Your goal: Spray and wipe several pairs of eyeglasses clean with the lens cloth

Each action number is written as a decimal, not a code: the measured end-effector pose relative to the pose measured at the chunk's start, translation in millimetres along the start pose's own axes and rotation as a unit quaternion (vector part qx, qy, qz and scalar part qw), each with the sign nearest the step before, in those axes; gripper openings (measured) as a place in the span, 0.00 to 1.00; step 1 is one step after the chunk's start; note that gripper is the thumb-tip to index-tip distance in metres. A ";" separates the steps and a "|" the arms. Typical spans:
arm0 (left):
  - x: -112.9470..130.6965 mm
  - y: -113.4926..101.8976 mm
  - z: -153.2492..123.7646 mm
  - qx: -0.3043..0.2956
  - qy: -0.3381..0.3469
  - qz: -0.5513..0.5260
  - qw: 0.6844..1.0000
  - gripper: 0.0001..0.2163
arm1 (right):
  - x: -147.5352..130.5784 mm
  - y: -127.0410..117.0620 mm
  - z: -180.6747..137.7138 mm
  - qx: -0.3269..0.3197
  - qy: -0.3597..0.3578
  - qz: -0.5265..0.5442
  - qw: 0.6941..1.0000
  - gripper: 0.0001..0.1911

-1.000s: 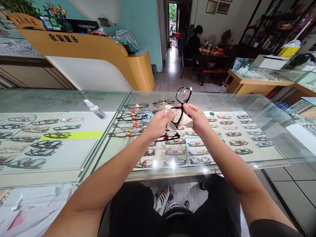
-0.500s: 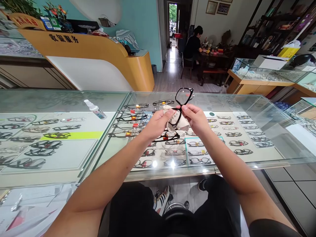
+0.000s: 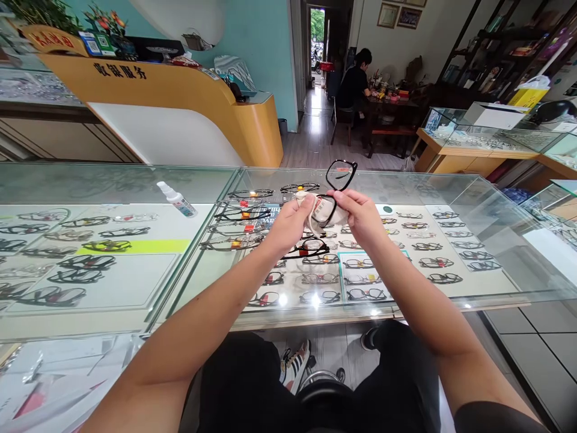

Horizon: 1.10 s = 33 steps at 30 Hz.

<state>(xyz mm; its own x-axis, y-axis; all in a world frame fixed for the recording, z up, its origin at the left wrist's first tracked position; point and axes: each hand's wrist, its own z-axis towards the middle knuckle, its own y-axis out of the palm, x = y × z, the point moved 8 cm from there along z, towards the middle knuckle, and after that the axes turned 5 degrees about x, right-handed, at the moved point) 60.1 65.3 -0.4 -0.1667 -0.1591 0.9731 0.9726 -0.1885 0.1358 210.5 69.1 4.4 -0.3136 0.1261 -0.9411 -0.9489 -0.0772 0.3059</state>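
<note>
Black-framed eyeglasses [image 3: 341,175] are held up over the glass counter, tilted with one lens above the other. My right hand [image 3: 362,215] is closed, pinching the frame near the bridge. A pale cleaning cloth [image 3: 318,210] with red print lies folded about the lower lens. My left hand [image 3: 293,221] is closed on this cloth at the lens's left edge, thumb on top. Below my hands, several dark glasses [image 3: 311,247] rest on the counter top, some with red or orange tags.
A white spray bottle [image 3: 177,199] lies tilted on the glass display counter [image 3: 202,288] to the left. Rows of glasses [image 3: 366,293] show inside. Beyond stands a yellow cashier desk [image 3: 256,126]. A person in black [image 3: 354,84] sits at a far table.
The eyeglasses have turned slightly in my hands, their upper lens shifting a little right. My left hand has moved slightly right with the cloth. The seated person has barely moved.
</note>
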 end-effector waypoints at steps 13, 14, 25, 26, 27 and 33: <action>-14.4 -25.3 16.1 0.063 -0.131 -0.098 0.984 0.21 | -61.1 -26.7 -8.9 0.102 -0.267 -0.195 0.938 0.13; -14.9 -23.0 15.6 0.042 -0.153 -0.112 0.981 0.20 | -64.4 -18.3 -15.6 0.086 -0.311 -0.242 0.915 0.11; -28.7 -33.3 18.6 -0.106 -0.245 -0.149 0.952 0.18 | -33.6 40.8 -49.3 -0.069 -0.479 -0.556 0.676 0.16; -28.9 -33.4 18.2 -0.114 -0.243 -0.135 0.954 0.18 | -32.5 42.5 -51.0 -0.074 -0.487 -0.558 0.668 0.16; -28.1 -33.2 17.6 -0.121 -0.240 -0.120 0.956 0.17 | -31.7 44.2 -52.7 -0.079 -0.493 -0.559 0.661 0.15; -10.5 -33.1 19.7 -0.093 -0.185 -0.104 0.973 0.19 | -28.7 43.6 -47.7 -0.079 -0.427 -0.534 0.726 0.14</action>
<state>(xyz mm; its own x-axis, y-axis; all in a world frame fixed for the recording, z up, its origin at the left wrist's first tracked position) 32.9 92.3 -11.5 -0.2535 0.2537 0.9335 0.8727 -0.3564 0.3338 179.7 15.0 37.9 0.6273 0.7585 -0.1767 -0.6715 0.4117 -0.6161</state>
